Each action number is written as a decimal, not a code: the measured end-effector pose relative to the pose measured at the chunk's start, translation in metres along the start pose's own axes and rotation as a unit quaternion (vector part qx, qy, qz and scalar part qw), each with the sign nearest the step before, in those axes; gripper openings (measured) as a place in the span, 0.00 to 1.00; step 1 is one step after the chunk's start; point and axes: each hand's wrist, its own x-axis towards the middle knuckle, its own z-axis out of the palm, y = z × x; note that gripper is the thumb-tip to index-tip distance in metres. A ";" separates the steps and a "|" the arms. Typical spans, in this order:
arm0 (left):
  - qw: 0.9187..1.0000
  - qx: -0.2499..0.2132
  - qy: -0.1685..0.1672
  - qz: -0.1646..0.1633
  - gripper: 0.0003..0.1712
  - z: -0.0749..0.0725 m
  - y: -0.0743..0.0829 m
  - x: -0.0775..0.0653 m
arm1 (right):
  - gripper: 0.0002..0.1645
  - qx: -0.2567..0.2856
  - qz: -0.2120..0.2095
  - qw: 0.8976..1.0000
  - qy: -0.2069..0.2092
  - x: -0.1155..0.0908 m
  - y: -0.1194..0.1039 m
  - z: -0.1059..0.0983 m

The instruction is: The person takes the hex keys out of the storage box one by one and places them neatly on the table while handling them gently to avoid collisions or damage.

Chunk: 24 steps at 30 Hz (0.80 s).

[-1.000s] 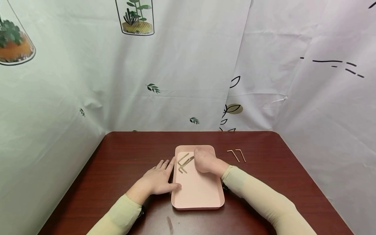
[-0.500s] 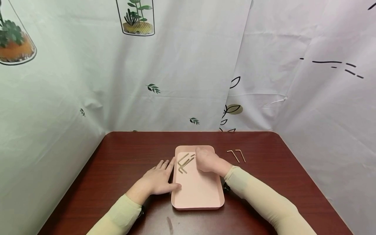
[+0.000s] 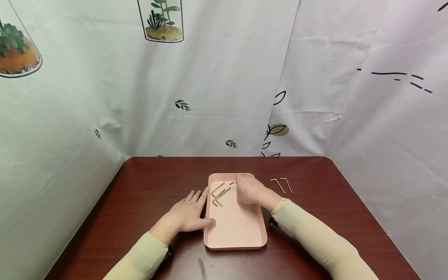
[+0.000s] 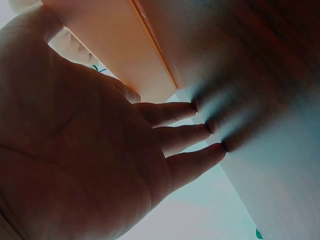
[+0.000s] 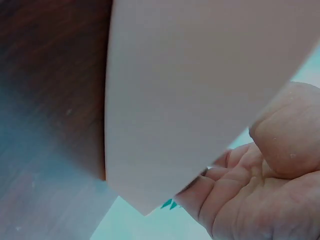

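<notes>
Keys [image 3: 219, 195], brassy and bent like L, lie in the pink tray [image 3: 238, 233]; right hand [image 3: 250, 191] pinches another key [image 3: 232, 182]; left hand [image 3: 188, 215], fingers straight, touches the tray.

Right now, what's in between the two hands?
In the head view, bent metal rods lie between the left hand and the right hand, inside the pink tray.

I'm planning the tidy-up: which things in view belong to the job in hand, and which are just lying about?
Likely the job:
pink tray
L-shaped hex keys inside it
probably two matching hex keys on the table

Just there:
plant-print fabric backdrop
the table itself
</notes>
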 end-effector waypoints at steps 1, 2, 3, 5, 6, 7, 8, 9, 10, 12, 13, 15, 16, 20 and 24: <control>1.000 0.000 0.000 0.000 0.70 0.000 0.000 0.000 | 0.15 0.006 0.005 1.000 -0.001 0.000 0.001 -0.001; 1.000 0.000 -0.001 0.000 0.70 0.000 0.000 0.000 | 0.16 0.012 0.010 1.000 -0.003 0.000 0.001 -0.002; 1.000 -0.001 0.000 0.000 0.70 -0.001 0.000 0.000 | 0.18 0.022 0.016 1.000 -0.006 -0.001 0.001 -0.003; 1.000 -0.001 0.000 0.000 0.70 -0.001 0.001 0.000 | 0.20 0.033 0.022 0.999 -0.008 -0.002 0.002 -0.004; 1.000 -0.001 0.000 0.000 0.70 -0.001 0.001 -0.001 | 0.22 0.037 0.026 0.999 -0.011 -0.002 0.003 -0.005; 1.000 -0.001 0.001 0.000 0.70 -0.001 0.001 -0.001 | 0.22 0.040 0.028 0.999 -0.013 -0.003 0.004 -0.006; 1.000 -0.001 0.002 0.000 0.70 -0.001 0.001 -0.001 | 0.22 0.043 0.032 0.998 -0.015 -0.003 0.004 -0.007; 1.000 -0.001 0.002 0.000 0.70 -0.001 0.001 -0.001 | 0.24 0.043 0.034 0.998 -0.017 -0.003 0.005 -0.007; 1.000 -0.001 0.001 0.000 0.70 -0.001 0.001 -0.001 | 0.25 0.044 0.036 0.998 -0.017 -0.004 0.006 -0.008; 1.000 0.000 0.000 0.000 0.70 0.000 0.001 -0.001 | 0.27 0.043 0.042 0.998 -0.019 -0.005 0.008 -0.009; 1.000 0.000 0.001 0.000 0.70 0.000 0.001 -0.001 | 0.26 0.044 0.045 0.998 -0.019 -0.006 0.008 -0.010; 1.000 0.000 0.000 0.000 0.70 0.000 0.002 -0.001 | 0.25 0.045 0.050 0.998 -0.019 -0.007 0.009 -0.012; 1.000 0.000 0.001 0.000 0.70 0.000 0.002 -0.001 | 0.25 0.047 0.052 0.997 -0.019 -0.007 0.010 -0.013; 1.000 0.000 0.000 -0.001 0.70 0.000 0.002 -0.001 | 0.24 0.057 0.061 0.996 -0.021 -0.009 0.012 -0.015; 1.000 0.002 -0.002 -0.003 0.70 0.000 0.001 -0.001 | 0.22 0.065 0.064 0.996 -0.019 -0.009 0.015 -0.016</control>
